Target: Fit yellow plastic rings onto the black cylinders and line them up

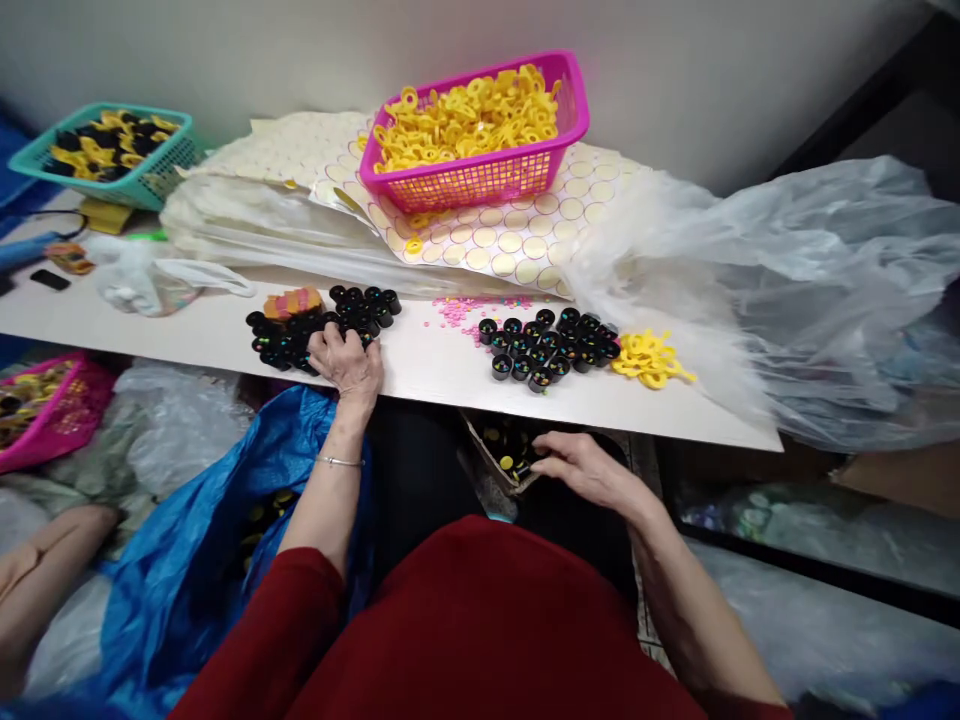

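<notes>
My left hand [346, 358] is on the table with its fingers curled down on a cluster of small round black cups [289, 335], gripping one at the near right side. Tiny coloured bits show inside several of these cups. Below the table edge, my right hand [581, 468] reaches over a box [491, 462] of black and yellow round pieces. Its thumb and fingers are apart, with dark pieces behind them. A second group of black cups [536, 348], with coloured bits inside, stands right of centre. Pink bits [457, 311] lie scattered behind it, and yellow ring-shaped pieces [651, 358] beside it.
A pink basket [472, 188] of yellow pieces stands on circle-printed sheets [510, 240] at the back. A teal basket [161, 165] is far left. Clear plastic bags [847, 290] cover the table's right end. A blue bag [187, 530] and another person's arm [52, 570] are lower left.
</notes>
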